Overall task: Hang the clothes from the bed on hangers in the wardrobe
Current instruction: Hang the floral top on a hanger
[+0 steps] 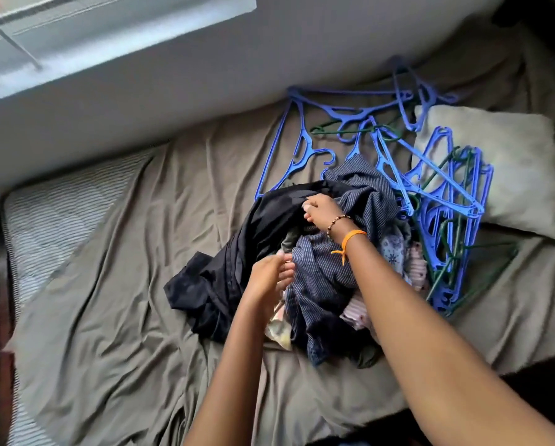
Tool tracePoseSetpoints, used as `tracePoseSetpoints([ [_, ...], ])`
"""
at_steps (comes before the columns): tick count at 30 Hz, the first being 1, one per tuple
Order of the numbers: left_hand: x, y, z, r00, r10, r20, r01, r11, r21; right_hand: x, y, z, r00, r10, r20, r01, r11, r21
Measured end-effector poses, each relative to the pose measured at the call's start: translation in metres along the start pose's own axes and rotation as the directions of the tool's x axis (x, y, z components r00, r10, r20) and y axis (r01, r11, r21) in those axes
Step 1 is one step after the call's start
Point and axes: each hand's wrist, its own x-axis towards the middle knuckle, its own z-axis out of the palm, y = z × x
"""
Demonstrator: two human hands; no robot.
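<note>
hands grip the clothes heap [327, 268] on the bed [115, 284] — right [323, 210] pinching black fabric [269, 220], left [269, 278] the striped shirt [318, 278].

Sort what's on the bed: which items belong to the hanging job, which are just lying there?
Job:
- clothes pile, with the black garment and striped shirt
- blue hangers and green hangers
- left hand and right hand, both in the pile

Lying about:
- pillow
- bedsheet

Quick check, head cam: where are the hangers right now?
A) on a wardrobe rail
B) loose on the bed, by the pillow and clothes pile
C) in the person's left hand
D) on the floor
B: the hangers lie tangled on the bed, between the pillow and the clothes pile, with both hands on the clothes.
</note>
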Motion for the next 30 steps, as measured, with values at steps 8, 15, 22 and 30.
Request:
tracePoseSetpoints([
  [8, -0.001, 0.038, 0.034, 0.995, -0.099, -0.008, 0.098, 0.993, -0.062, -0.156, 0.021, -0.002, 0.934, -0.357, -0.027, 0.340, 0.864, 0.371],
  [15, -0.036, 0.054, 0.053, 0.999, 0.041, -0.020, -0.043, 0.993, -0.110, -0.138, 0.043, -0.017, 0.998, 0.042, 0.045, -0.058, 0.874, 0.483],
  [22, -0.093, 0.082, 0.046, 0.958, 0.285, -0.038, -0.286, 0.934, -0.212, -0.123, 0.023, -0.074, 0.816, 0.408, -0.409, -0.019, 0.727, 0.687],
  [30, -0.167, 0.111, 0.066, 0.825, 0.562, 0.059, -0.560, 0.798, 0.221, -0.207, -0.024, -0.068, 0.994, 0.093, -0.060, -0.028, 0.737, 0.676],
])
